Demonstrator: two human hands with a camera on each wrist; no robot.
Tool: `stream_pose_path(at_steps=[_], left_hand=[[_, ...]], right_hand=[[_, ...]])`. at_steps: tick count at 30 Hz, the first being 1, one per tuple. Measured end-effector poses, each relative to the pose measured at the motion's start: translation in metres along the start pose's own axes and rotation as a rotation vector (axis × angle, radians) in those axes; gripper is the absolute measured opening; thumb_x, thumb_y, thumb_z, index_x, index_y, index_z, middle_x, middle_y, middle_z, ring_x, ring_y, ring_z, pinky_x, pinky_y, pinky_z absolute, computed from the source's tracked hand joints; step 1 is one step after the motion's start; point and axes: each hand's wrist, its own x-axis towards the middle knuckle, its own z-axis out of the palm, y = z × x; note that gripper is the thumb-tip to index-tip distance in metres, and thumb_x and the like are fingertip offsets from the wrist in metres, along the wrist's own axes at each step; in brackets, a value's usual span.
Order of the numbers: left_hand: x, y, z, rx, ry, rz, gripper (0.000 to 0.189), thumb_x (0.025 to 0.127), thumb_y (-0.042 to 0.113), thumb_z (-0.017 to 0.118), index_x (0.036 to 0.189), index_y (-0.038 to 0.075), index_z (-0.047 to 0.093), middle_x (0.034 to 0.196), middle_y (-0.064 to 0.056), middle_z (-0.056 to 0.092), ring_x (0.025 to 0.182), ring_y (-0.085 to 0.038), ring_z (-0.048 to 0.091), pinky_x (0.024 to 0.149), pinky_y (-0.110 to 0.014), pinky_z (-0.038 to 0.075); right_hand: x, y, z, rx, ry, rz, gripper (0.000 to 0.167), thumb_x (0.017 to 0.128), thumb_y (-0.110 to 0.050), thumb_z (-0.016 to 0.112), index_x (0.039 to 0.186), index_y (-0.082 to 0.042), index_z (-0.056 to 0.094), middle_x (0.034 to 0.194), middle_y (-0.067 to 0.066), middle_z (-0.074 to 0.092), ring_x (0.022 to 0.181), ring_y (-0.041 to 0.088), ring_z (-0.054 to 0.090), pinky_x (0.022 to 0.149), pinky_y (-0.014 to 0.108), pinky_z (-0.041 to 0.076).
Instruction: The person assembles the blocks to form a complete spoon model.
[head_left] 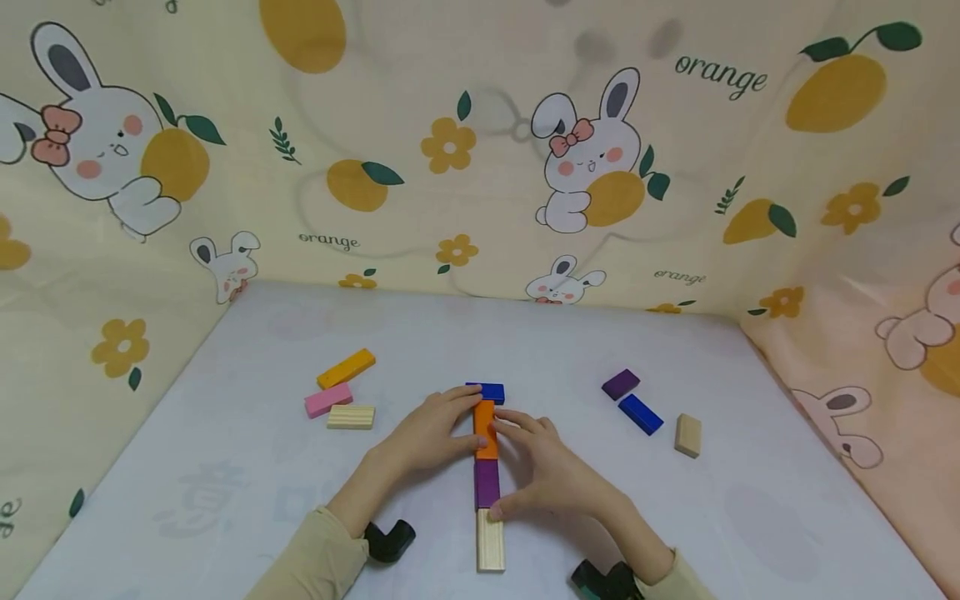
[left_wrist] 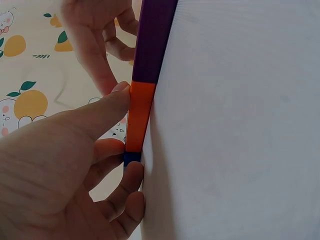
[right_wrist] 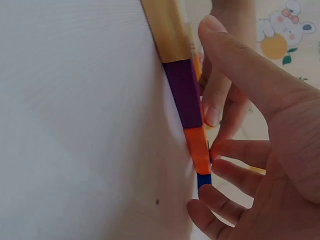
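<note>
A straight row of blocks lies on the white table: a plain wood block (head_left: 491, 546) nearest, then a purple block (head_left: 487, 483), an orange block (head_left: 487, 432), and a blue block (head_left: 492, 393) set crosswise at the far end. From the left, my left hand (head_left: 438, 429) rests its thumb against the orange block, its fingers reaching the blue one. My right hand (head_left: 558, 475) is on the other side, fingertips right at the orange block's edge and thumb by the near end of the purple block. In the right wrist view its fingers (right_wrist: 235, 177) are loosely bent.
Left of the row lie a yellow block (head_left: 346, 368), a pink block (head_left: 328, 401) and a wood block (head_left: 351, 417). To the right are a purple block (head_left: 621, 383), a blue block (head_left: 641, 414) and a wood block (head_left: 688, 435). A printed cloth (head_left: 420, 250) stands behind the table.
</note>
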Motion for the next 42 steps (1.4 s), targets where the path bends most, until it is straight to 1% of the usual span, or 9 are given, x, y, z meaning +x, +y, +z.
stream_pose_path(at_steps=[6,10,18,25,28,31,35,38,42], left_hand=[[0.0,0.002,0.0,0.003,-0.006,-0.004,0.066,0.094,0.045,0.065,0.148,0.011,0.046,0.154,-0.002,0.037,0.139,-0.028,0.035,0.111,-0.049,0.03],[0.0,0.003,0.0,0.005,-0.009,-0.009,0.066,0.094,0.046,0.064,0.148,0.011,0.046,0.154,-0.001,0.038,0.139,-0.028,0.034,0.111,-0.049,0.03],[0.0,0.003,-0.001,0.002,-0.007,-0.007,0.065,0.094,0.043,0.065,0.148,0.011,0.046,0.154,-0.002,0.037,0.139,-0.029,0.035,0.11,-0.05,0.031],[0.0,0.002,0.0,0.0,-0.009,-0.017,0.066,0.094,0.045,0.064,0.148,0.012,0.046,0.154,-0.001,0.037,0.14,-0.028,0.034,0.11,-0.05,0.031],[-0.002,0.003,-0.003,-0.022,0.0,-0.024,0.065,0.095,0.047,0.062,0.148,0.013,0.046,0.154,0.002,0.037,0.139,-0.024,0.034,0.11,-0.047,0.032],[-0.003,0.003,-0.012,-0.07,0.026,-0.04,0.063,0.095,0.046,0.062,0.147,0.014,0.047,0.154,0.006,0.036,0.13,-0.019,0.045,0.106,-0.043,0.038],[-0.008,-0.003,-0.034,-0.098,0.079,-0.058,0.058,0.095,0.043,0.063,0.144,0.013,0.051,0.151,0.004,0.04,0.11,-0.015,0.055,0.095,-0.036,0.049],[-0.017,-0.015,-0.054,-0.088,0.11,-0.074,0.055,0.095,0.042,0.064,0.142,0.013,0.054,0.149,0.001,0.044,0.106,-0.015,0.056,0.09,-0.035,0.051],[-0.034,-0.04,-0.083,-0.092,0.151,-0.074,0.052,0.095,0.034,0.066,0.138,0.007,0.056,0.146,-0.006,0.048,0.108,-0.023,0.057,0.089,-0.041,0.05]], right_hand=[[0.0,0.001,0.002,-0.024,-0.008,-0.042,0.102,0.065,-0.059,0.085,0.147,-0.012,0.047,0.158,0.004,0.029,0.118,0.025,0.035,0.094,0.05,0.043],[0.0,0.001,0.003,-0.033,-0.012,-0.047,0.098,0.066,-0.06,0.084,0.146,-0.014,0.05,0.158,0.003,0.029,0.116,0.023,0.035,0.091,0.046,0.043],[0.0,0.0,0.003,-0.028,-0.023,-0.04,0.098,0.066,-0.06,0.084,0.146,-0.014,0.05,0.158,0.002,0.028,0.119,0.023,0.035,0.095,0.049,0.043],[0.0,0.001,0.005,-0.013,-0.017,-0.031,0.098,0.067,-0.058,0.084,0.146,-0.013,0.05,0.158,0.002,0.028,0.122,0.027,0.035,0.096,0.056,0.042],[0.0,0.001,0.005,-0.016,-0.015,-0.034,0.097,0.067,-0.058,0.084,0.146,-0.015,0.05,0.158,0.002,0.028,0.121,0.026,0.035,0.096,0.055,0.042],[0.0,0.001,0.005,-0.026,-0.018,-0.037,0.098,0.067,-0.059,0.084,0.147,-0.016,0.048,0.159,0.002,0.028,0.122,0.026,0.035,0.097,0.054,0.041],[0.0,-0.001,0.004,-0.031,-0.026,-0.023,0.098,0.067,-0.059,0.083,0.148,-0.015,0.048,0.159,0.002,0.028,0.124,0.027,0.035,0.098,0.056,0.041],[0.0,-0.001,0.004,-0.035,-0.035,-0.002,0.098,0.067,-0.06,0.083,0.147,-0.016,0.048,0.159,0.001,0.027,0.126,0.028,0.034,0.1,0.057,0.04],[-0.001,-0.001,0.005,-0.034,-0.041,0.014,0.099,0.066,-0.062,0.082,0.148,-0.016,0.048,0.159,-0.001,0.026,0.127,0.027,0.033,0.101,0.056,0.039]])
